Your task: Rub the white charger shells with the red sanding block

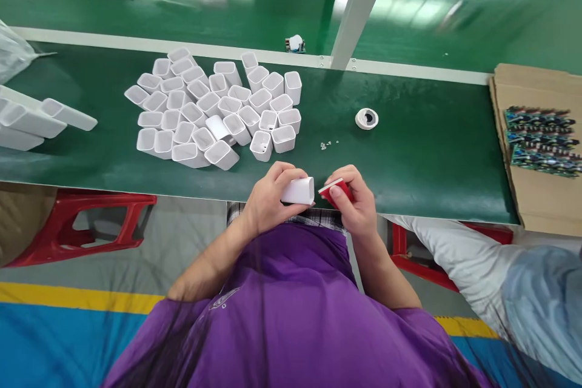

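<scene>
My left hand [271,197] is closed round a white plastic housing [299,191], a short hollow case lying on its side with one end toward the right. My right hand [357,200] pinches a small red block with a pale edge [337,190], tilted toward the housing's end. A narrow gap separates the block from the housing. Both hands are at the table's front edge, just above my lap. Beyond my left hand stand several similar white housings [221,154], most upright with their open ends up.
The green table [422,157] carries a white tape roll [366,119] and tiny clear bits [324,146]. Circuit boards [543,139] lie on cardboard [504,82] at right. More housings [36,118] lie at left. A metal post [364,6] rises behind. A seated person's leg [468,267] is at right.
</scene>
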A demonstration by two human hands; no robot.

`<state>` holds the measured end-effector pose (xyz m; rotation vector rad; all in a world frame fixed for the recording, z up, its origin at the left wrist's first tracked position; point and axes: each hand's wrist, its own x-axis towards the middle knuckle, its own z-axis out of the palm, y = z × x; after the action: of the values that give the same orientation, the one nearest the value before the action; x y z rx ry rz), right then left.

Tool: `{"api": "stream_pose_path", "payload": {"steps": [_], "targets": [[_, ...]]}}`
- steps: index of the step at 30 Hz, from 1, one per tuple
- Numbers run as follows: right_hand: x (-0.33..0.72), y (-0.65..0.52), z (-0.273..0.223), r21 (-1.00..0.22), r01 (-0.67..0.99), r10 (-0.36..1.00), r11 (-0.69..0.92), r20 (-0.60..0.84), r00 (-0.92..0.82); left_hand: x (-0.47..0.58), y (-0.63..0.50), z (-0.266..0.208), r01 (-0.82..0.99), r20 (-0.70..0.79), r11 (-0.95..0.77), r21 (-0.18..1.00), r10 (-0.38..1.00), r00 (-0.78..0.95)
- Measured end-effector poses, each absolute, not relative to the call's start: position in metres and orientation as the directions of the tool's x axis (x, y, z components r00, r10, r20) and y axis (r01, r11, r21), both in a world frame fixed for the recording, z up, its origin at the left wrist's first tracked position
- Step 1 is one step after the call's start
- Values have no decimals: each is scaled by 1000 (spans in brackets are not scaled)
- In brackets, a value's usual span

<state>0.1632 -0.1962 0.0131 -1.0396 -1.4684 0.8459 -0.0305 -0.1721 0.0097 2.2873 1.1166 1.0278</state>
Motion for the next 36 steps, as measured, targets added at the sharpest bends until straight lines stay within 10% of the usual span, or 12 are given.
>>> {"api": "stream_pose_path", "payload": {"steps": [22,31,36], "targets": [[131,-191,16,-955,239,975,178,204,89,-23,-178,-21,542,669,-790,287,570,477],[144,-190,9,-990,-138,999,25,29,-23,-21,-181,-21,539,676,-728,423,650,348],[142,-196,13,-982,1,976,186,185,-111,-22,-182,-24,551,663,-720,422,659,354]]}}
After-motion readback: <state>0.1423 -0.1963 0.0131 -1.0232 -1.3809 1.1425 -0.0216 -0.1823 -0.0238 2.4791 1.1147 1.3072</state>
